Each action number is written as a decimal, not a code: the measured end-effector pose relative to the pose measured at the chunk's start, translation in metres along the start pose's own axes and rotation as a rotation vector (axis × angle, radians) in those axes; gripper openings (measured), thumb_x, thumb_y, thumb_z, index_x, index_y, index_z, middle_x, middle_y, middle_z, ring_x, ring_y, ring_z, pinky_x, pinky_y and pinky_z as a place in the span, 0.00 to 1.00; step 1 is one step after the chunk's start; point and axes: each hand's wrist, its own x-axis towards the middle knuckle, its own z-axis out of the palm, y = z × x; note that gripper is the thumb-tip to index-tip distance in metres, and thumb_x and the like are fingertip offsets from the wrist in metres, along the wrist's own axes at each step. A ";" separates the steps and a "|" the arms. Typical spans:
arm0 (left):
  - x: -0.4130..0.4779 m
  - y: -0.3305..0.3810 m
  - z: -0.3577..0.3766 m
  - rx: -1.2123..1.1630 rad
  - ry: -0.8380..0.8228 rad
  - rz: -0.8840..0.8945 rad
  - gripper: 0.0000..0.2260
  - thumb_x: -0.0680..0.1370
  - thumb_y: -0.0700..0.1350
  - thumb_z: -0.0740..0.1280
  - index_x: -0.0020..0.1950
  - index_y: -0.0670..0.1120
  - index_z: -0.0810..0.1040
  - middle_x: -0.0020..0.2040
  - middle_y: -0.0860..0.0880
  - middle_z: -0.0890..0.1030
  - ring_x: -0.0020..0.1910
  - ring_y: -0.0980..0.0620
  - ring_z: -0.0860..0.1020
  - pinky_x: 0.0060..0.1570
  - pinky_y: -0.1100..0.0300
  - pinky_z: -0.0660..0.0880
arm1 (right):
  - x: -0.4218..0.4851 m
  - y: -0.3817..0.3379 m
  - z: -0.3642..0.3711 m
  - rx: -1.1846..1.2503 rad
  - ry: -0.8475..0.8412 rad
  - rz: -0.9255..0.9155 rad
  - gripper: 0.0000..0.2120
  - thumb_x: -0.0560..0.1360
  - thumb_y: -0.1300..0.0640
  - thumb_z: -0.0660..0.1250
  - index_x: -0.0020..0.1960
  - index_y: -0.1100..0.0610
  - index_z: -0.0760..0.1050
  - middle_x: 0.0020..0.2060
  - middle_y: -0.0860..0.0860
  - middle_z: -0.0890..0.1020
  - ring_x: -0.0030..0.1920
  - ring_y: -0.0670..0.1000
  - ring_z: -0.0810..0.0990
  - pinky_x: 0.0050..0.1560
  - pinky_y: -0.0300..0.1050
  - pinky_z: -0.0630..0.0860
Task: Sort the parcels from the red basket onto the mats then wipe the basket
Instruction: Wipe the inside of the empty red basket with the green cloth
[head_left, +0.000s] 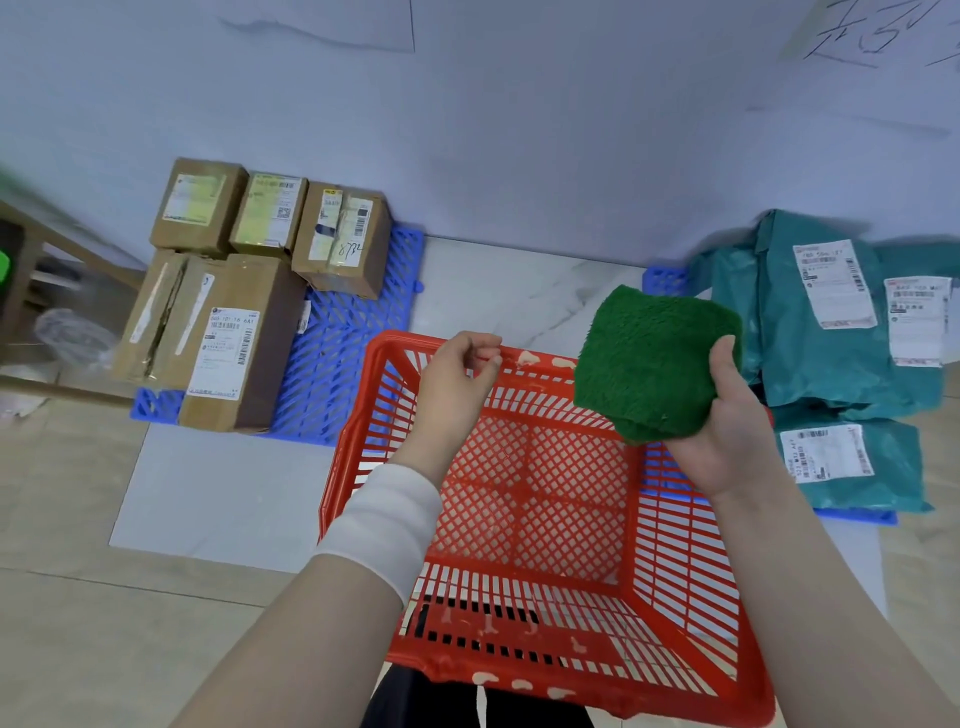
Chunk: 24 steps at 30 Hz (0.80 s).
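Observation:
The red basket (530, 519) stands in front of me with nothing inside it. My left hand (457, 379) pinches its far rim. My right hand (727, 415) holds a folded green fluffy cloth (654, 364) above the basket's far right corner. Several brown cardboard boxes (234, 332) lie on the blue mat (343, 343) at the left. Teal plastic mailer bags (831, 332) with white labels lie on a second blue mat (665, 280) at the right.
A pale wall rises behind the mats. A wooden frame (62, 249) with a clear bag under it stands at the far left. Marble and beige floor tiles surround the basket.

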 end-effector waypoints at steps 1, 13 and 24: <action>0.001 0.000 0.000 0.011 0.000 0.002 0.09 0.77 0.40 0.65 0.56 0.43 0.77 0.48 0.50 0.79 0.44 0.58 0.75 0.42 0.78 0.67 | 0.000 0.001 0.001 0.000 0.000 -0.001 0.28 0.69 0.42 0.58 0.65 0.55 0.71 0.55 0.53 0.82 0.53 0.54 0.82 0.43 0.53 0.81; 0.022 -0.014 -0.003 0.304 -0.054 0.112 0.14 0.77 0.44 0.65 0.63 0.47 0.76 0.62 0.49 0.78 0.63 0.51 0.73 0.63 0.60 0.66 | 0.023 -0.006 0.038 -1.050 0.137 -0.462 0.11 0.79 0.49 0.59 0.52 0.54 0.76 0.46 0.53 0.81 0.51 0.56 0.80 0.49 0.46 0.75; 0.041 -0.040 0.008 0.390 0.043 0.273 0.10 0.75 0.42 0.68 0.54 0.44 0.82 0.50 0.47 0.84 0.51 0.50 0.80 0.66 0.66 0.50 | 0.077 0.080 -0.007 -1.866 -0.297 -0.854 0.31 0.73 0.38 0.52 0.65 0.56 0.74 0.68 0.52 0.72 0.69 0.52 0.69 0.69 0.54 0.60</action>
